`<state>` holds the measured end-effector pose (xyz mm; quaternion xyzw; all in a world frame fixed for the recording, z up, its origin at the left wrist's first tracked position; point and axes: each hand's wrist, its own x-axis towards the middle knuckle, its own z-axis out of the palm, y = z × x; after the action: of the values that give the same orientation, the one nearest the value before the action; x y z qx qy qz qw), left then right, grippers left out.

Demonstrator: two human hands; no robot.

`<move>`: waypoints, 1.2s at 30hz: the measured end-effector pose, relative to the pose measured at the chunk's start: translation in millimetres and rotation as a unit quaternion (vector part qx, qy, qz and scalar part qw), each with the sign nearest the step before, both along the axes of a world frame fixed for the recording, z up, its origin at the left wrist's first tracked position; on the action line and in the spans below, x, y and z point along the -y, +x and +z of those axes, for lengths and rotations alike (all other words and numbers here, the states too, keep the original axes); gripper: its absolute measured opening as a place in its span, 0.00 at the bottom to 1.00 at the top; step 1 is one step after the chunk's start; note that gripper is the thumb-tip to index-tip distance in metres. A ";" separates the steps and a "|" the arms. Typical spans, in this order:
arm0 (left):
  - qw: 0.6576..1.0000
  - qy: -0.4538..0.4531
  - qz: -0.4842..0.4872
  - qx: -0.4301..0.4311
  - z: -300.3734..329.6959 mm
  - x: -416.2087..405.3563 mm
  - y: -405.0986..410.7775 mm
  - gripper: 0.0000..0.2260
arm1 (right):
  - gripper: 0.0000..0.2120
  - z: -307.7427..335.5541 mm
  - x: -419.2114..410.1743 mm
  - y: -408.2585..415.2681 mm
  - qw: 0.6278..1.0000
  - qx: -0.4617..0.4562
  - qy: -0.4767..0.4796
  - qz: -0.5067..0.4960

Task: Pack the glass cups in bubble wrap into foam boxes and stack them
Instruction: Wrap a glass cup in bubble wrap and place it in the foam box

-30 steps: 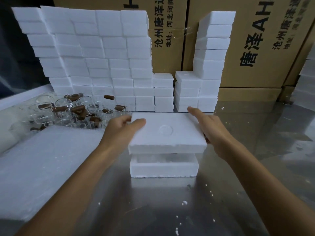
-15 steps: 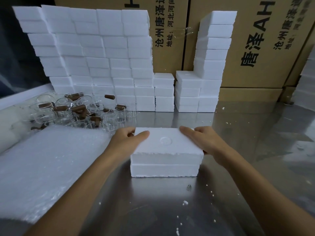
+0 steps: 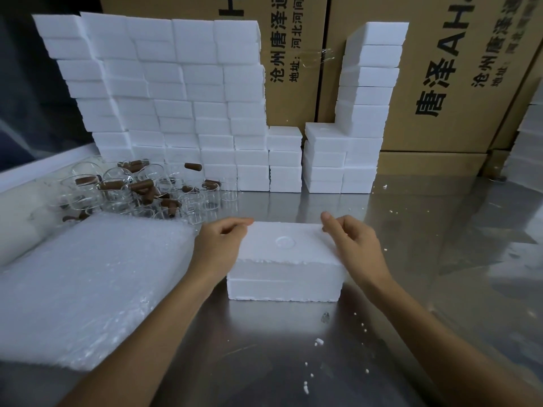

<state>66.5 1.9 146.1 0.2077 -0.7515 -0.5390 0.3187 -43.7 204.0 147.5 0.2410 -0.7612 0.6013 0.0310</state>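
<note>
On table, both hands' grip clasps foam box.

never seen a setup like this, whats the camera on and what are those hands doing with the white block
There is no machine here: a person wears a camera on the head, looking forward and down at their own two hands. The left hand and right hand hold the sides of a closed white foam box on a shiny metal table, its lid seated on its base. To the left lie a sheet of white bubble wrap and a pile of clear glass cups with brown handles. Behind stand stacked white foam boxes and brown cardboard cartons.
</note>
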 end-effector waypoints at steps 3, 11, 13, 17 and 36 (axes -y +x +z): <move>0.999 -0.046 -0.007 -0.025 -8.5 -8.2 6.6 0.15 | 0.25 -18.4 -16.3 13.7 0.989 0.002 0.060 0.137; 0.987 -0.138 -0.077 0.030 -32.6 -11.4 25.5 0.39 | 0.44 -27.6 -20.4 2.8 0.976 0.002 0.091 0.198; 0.983 -0.156 -0.083 0.042 -33.7 -7.2 26.6 0.44 | 0.45 -27.9 -20.2 2.4 0.976 -0.003 0.092 0.198; 0.984 -0.128 -0.123 0.033 -32.9 -0.1 27.9 0.45 | 0.46 -30.0 -20.1 2.4 0.977 -0.017 0.096 0.190; 0.978 -0.116 -0.167 0.056 -37.4 3.7 28.0 0.45 | 0.41 -26.4 -27.5 -0.6 0.973 -0.009 0.095 0.209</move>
<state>94.5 -1.7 108.6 0.0704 -0.8496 -0.4814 0.2038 -44.3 231.5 121.2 0.4022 -0.7474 0.5169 -0.1114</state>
